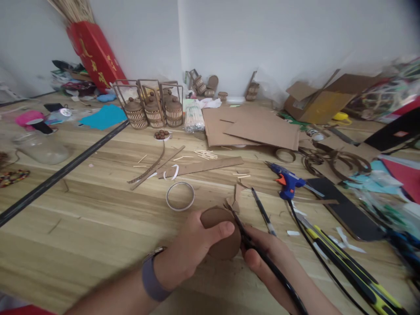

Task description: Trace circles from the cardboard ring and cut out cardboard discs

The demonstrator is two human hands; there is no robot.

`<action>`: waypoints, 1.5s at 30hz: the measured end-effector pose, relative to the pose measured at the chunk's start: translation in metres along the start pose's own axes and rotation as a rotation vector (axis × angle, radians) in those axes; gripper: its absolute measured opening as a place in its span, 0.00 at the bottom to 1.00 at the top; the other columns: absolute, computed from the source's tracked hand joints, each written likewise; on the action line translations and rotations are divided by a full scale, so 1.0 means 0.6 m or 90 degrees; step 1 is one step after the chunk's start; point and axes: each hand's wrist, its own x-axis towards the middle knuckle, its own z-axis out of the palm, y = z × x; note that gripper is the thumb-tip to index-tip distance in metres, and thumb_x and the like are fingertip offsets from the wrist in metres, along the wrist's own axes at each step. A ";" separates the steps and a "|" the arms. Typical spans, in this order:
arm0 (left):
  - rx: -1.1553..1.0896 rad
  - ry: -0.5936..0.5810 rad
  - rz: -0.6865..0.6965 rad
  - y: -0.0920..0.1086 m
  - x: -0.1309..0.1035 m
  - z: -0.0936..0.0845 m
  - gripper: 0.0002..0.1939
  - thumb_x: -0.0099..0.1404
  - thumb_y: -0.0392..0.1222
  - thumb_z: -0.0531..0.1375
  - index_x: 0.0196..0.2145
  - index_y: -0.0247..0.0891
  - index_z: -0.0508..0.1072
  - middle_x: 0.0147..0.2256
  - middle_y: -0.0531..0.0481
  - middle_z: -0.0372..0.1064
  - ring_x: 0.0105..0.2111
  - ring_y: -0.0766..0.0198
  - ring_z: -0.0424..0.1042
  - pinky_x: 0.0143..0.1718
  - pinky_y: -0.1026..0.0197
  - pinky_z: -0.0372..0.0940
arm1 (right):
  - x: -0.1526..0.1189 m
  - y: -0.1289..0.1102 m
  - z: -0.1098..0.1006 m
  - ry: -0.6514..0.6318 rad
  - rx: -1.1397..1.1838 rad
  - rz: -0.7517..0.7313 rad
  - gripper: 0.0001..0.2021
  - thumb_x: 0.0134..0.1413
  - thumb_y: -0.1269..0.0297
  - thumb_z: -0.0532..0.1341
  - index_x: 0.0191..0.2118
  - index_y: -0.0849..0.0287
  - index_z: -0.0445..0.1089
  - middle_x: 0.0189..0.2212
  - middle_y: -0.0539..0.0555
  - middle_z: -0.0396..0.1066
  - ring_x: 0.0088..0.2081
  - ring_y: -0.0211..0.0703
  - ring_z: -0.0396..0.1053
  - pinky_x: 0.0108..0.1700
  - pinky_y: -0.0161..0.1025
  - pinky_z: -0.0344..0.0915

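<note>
My left hand [193, 238] pinches a round cardboard disc [226, 249], its thumb pressed flat on top and the fingers hidden underneath. At the disc's right edge, my right hand [265, 249] grips dark scissors [241, 227], with the black handle running back over the palm and wrist. The blades are at the disc's upper right rim, where a torn-looking curl of cardboard offcut [234, 199] sticks up. How far the blades are apart I cannot make out. Just beyond the left hand lies a tape ring [180, 196], and a black pen [263, 211] rests beyond the right.
A blue glue gun [287, 179], yellow-black utility knives [348, 262] and a dark phone [344, 210] lie to the right. Cardboard sheets [252, 129] and small lidded baskets [151, 111] stand farther back. Matchstick-like pieces [206, 154], cardboard strips [210, 166] and a glass jar [42, 146] are also there.
</note>
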 end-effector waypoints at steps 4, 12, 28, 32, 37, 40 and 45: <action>-0.007 0.002 -0.008 0.001 -0.002 0.001 0.17 0.57 0.47 0.70 0.42 0.37 0.81 0.41 0.47 0.81 0.45 0.52 0.76 0.48 0.54 0.68 | -0.001 -0.004 0.001 0.006 0.003 -0.006 0.40 0.51 0.22 0.47 0.31 0.60 0.70 0.24 0.50 0.63 0.28 0.43 0.60 0.27 0.35 0.58; -0.003 0.005 -0.005 -0.002 0.001 -0.001 0.19 0.56 0.49 0.72 0.45 0.41 0.81 0.40 0.50 0.81 0.45 0.53 0.76 0.47 0.56 0.69 | -0.002 -0.013 -0.005 0.028 -0.026 -0.026 0.39 0.51 0.22 0.47 0.28 0.58 0.72 0.24 0.53 0.68 0.30 0.48 0.67 0.29 0.37 0.65; 0.012 -0.012 -0.028 0.012 0.000 -0.002 0.18 0.55 0.48 0.71 0.42 0.37 0.81 0.39 0.47 0.82 0.42 0.52 0.77 0.46 0.55 0.69 | -0.004 -0.010 -0.008 -0.002 -0.021 0.003 0.40 0.50 0.21 0.48 0.30 0.59 0.71 0.25 0.50 0.65 0.28 0.44 0.61 0.28 0.37 0.58; -0.004 0.001 -0.022 0.007 0.003 -0.002 0.19 0.54 0.47 0.72 0.43 0.37 0.81 0.42 0.46 0.82 0.44 0.51 0.77 0.47 0.54 0.69 | -0.006 -0.006 -0.006 -0.006 -0.009 0.021 0.39 0.49 0.21 0.49 0.30 0.59 0.69 0.25 0.50 0.64 0.28 0.44 0.61 0.29 0.36 0.57; -0.095 0.022 0.002 -0.006 0.005 0.001 0.23 0.55 0.48 0.73 0.46 0.37 0.79 0.49 0.44 0.79 0.53 0.47 0.74 0.55 0.50 0.66 | -0.003 0.004 0.002 0.009 -0.033 0.031 0.38 0.51 0.22 0.48 0.30 0.58 0.67 0.24 0.50 0.65 0.27 0.44 0.62 0.27 0.36 0.54; -0.092 0.025 0.003 -0.008 0.005 0.002 0.22 0.56 0.49 0.72 0.46 0.37 0.79 0.49 0.42 0.79 0.55 0.46 0.73 0.57 0.49 0.65 | -0.001 0.005 0.008 0.024 -0.044 0.031 0.39 0.50 0.21 0.49 0.30 0.58 0.68 0.22 0.50 0.64 0.25 0.43 0.62 0.26 0.36 0.53; -0.008 0.079 0.009 -0.006 0.004 -0.001 0.24 0.54 0.51 0.73 0.45 0.35 0.79 0.47 0.41 0.79 0.50 0.45 0.75 0.53 0.47 0.67 | -0.002 0.000 0.010 0.053 -0.027 0.026 0.41 0.46 0.18 0.47 0.31 0.58 0.69 0.20 0.47 0.59 0.24 0.41 0.58 0.26 0.36 0.49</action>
